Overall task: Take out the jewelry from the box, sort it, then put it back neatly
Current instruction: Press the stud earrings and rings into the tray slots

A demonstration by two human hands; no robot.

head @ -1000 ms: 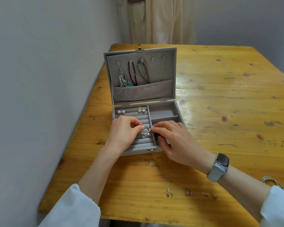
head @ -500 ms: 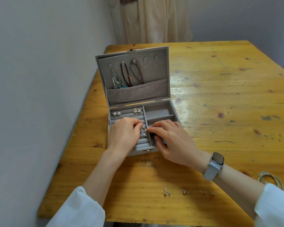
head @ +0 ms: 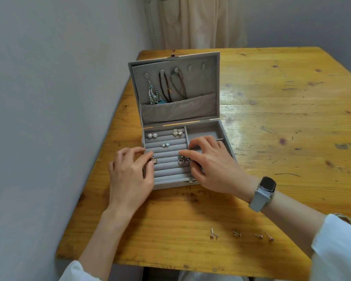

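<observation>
A knotty yellow wooden bench (head: 272, 110) stands pushed against a grey wall (head: 49, 98) on the left. Behind its far edge hangs a cream curtain (head: 193, 23). A dark-faced watch (head: 267, 184) on a pale grey strap (head: 258, 200) shows at the right, and a coil of cord (head: 348, 219) lies near the bench's right edge.

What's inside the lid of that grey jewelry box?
Hanging inside the lid: a silver-and-turquoise piece, dark cord necklaces and a thin chain. Their lower ends drop into the fabric pocket, which hides them.
</observation>
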